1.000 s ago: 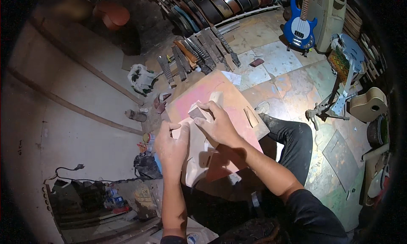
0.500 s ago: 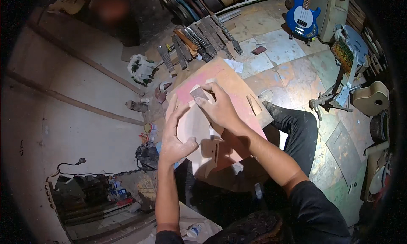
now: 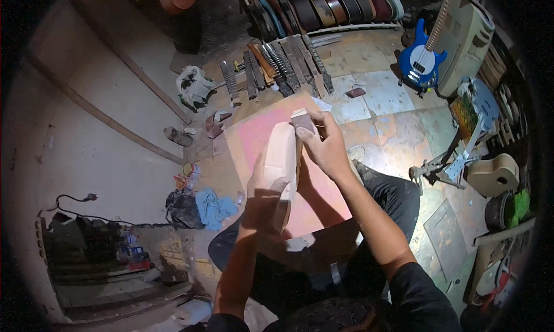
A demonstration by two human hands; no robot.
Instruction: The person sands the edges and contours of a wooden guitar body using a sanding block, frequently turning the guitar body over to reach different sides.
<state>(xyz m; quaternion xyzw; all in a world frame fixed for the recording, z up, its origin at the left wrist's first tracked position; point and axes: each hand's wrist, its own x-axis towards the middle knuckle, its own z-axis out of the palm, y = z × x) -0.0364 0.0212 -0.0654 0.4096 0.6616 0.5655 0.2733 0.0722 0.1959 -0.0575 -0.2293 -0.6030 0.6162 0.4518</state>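
Note:
My left hand (image 3: 261, 187) grips the side of a pale, smoothly shaped wooden piece (image 3: 279, 150), which stands tilted up on its edge. Its lower part is in shadow, and most of my left fingers are hidden behind it. Between the thumb and fingers of my right hand (image 3: 330, 150) is a small sanding block (image 3: 302, 120) with a dark brown face, close to the upper right edge of the wood; whether it touches there I cannot tell. Under both hands lies a board (image 3: 251, 130) with a pink, dusty surface, over my lap.
Beyond the board several guitar necks (image 3: 280, 58) lie in a row on the floor, near a folded brown sandpaper piece (image 3: 356, 93). A blue bass guitar (image 3: 420, 60) stands far right, an acoustic guitar (image 3: 490, 175) at right. A blue cloth (image 3: 214, 208) lies at left.
The wooden piece has turned from lying flatter to standing on its edge. My left hand has shifted down along it, and my right hand has moved right with the sanding block. The view has shifted too.

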